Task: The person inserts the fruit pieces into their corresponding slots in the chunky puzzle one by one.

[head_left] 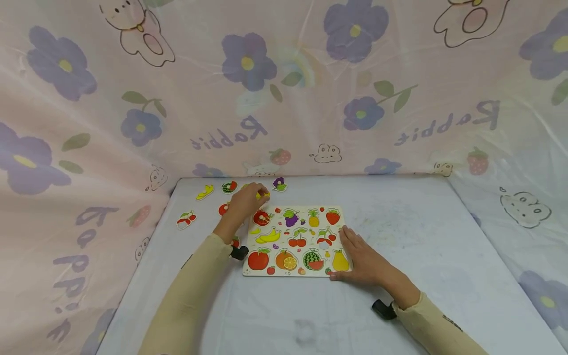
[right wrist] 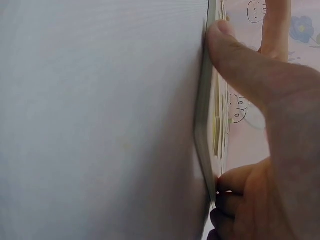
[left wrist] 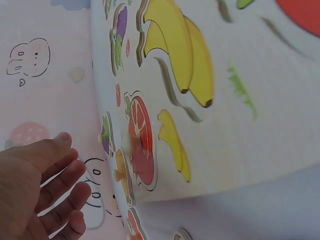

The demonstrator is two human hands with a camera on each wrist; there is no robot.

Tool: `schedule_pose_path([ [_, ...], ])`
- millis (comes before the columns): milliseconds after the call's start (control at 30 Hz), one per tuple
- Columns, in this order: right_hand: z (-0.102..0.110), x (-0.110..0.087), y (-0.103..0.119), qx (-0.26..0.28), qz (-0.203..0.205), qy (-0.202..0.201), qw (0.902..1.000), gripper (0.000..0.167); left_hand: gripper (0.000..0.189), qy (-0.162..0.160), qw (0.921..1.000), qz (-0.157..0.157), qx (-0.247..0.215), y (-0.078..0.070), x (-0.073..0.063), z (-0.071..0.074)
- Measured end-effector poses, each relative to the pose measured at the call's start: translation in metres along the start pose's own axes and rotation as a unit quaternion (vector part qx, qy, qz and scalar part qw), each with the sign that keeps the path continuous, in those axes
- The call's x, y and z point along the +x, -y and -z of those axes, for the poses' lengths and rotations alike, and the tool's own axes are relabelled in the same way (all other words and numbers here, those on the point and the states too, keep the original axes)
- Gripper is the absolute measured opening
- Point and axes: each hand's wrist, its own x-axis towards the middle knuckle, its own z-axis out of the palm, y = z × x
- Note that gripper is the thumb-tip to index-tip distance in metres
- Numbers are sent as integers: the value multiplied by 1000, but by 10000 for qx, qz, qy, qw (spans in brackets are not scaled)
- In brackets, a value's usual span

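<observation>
A wooden fruit puzzle board (head_left: 277, 270) lies on the table, printed with bananas, cherries, grapes and other fruit. My left hand (head_left: 246, 199) is above its far left corner, next to a yellow knobbed piece (head_left: 263, 195). In the left wrist view the left hand (left wrist: 45, 185) has loosely bent fingers with nothing between them, and the yellow-orange piece (left wrist: 123, 177) is apart from the fingertips. My right hand (head_left: 366, 256) rests against the board's near right corner, thumb at the near edge and fingers along the right side. The right wrist view shows its thumb (right wrist: 240, 55) lying along the board's edge.
Loose knobbed pieces lie left of and beyond the board: a banana (head_left: 204, 192), a watermelon (head_left: 229, 187), grapes (head_left: 279, 184), cherries (head_left: 186, 219) and a red fruit (head_left: 223, 209). The left arm partly covers others. A printed curtain (head_left: 293, 108) hangs behind the white table (head_left: 399, 222).
</observation>
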Motion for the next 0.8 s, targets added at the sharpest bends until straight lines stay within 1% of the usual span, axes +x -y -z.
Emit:
schedule_pose_path([
  [167, -1, 0, -1, -39, 10, -28, 10000, 133, 29, -86, 10000, 29, 33, -4, 12, -3],
  [233, -1, 0, -1, -48, 1, -19, 10000, 133, 30, -131, 9999, -20, -17, -6, 16, -4],
  [300, -1, 0, -2, -65, -4, -6, 10000, 133, 30, -164, 9999, -19, -30, -8, 21, -7],
  [400, -1, 0, -1, -50, 14, 9, 10000, 133, 30, -201, 9998, -19, 89, -9, 31, -13],
  [467, 0, 0, -1, -50, 17, 6, 10000, 132, 31, -164, 9997, 17, 175, -11, 36, -16],
  [533, 1, -1, 0, -44, 18, 9, 10000, 132, 32, -121, 9997, -24, 221, -12, 41, -17],
  [667, 2, -2, 1, -37, -11, 37, 10000, 131, 32, -74, 9997, -111, 195, -14, 46, -20],
  [800, 3, -1, 3, -72, 2, 58, 10000, 131, 33, -61, 9997, -80, 207, -18, 46, -19],
])
